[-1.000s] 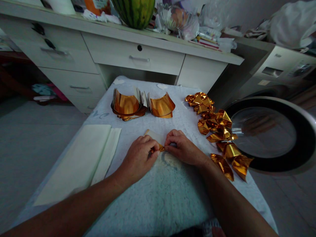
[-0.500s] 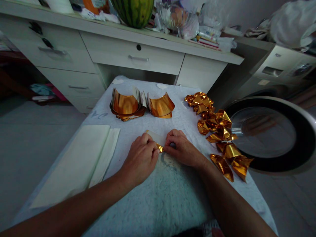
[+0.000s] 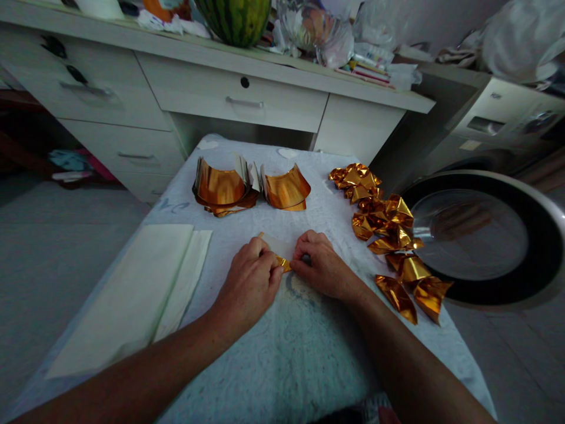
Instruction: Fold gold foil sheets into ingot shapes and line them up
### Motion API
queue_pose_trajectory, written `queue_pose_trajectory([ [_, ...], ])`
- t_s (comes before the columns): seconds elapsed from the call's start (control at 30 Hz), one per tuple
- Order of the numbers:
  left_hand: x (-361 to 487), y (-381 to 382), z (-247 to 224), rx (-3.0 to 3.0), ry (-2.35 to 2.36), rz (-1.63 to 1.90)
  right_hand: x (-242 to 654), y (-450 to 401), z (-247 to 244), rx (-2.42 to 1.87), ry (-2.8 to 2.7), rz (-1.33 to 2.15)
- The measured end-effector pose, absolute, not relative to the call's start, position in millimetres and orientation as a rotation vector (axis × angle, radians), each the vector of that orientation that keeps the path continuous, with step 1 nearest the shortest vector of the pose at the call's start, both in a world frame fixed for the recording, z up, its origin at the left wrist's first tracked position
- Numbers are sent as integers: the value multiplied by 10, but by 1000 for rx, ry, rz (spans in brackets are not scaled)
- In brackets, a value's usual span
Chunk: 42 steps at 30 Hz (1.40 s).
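Observation:
Between my two hands, at the middle of the cloth-covered surface, is a sheet of gold foil paper [image 3: 283,264] with a pale side facing up and a gold folded edge near me. My left hand [image 3: 252,277] is closed on its left part, fingers pressed together. The thumb and fingers of my right hand [image 3: 321,264] pinch its right end. Beyond them stand two curved stacks of gold sheets, one at left [image 3: 220,187] and one at right [image 3: 288,188]. Folded gold foil pieces [image 3: 383,217] lie in a row on the right.
Pale folded sheets [image 3: 128,288] lie on the left of the cloth [image 3: 273,365]. Behind is a white counter with drawers [image 3: 247,88], holding a watermelon [image 3: 236,20] and a glass bowl. An open round washing machine door [image 3: 481,235] stands close on the right.
The view has shifted slightly. Both hands keep their hold on the foil sheet, and its gold folded edge shows a little differently between the fingers.

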<state>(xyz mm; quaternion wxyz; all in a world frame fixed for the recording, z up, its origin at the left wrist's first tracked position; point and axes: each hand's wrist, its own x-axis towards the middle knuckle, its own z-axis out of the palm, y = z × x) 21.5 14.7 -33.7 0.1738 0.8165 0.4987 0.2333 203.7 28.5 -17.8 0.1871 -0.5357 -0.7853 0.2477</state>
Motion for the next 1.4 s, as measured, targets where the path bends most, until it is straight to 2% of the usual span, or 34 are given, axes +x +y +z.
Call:
queue_pose_trajectory([
  [0.8,182,146,-319,2304,1327,713,2010,265,-184,-1570,-2217,660],
  [1.4,136,186,-333,2284,1284,684,1924,178,-188,-1737,-2252,326],
])
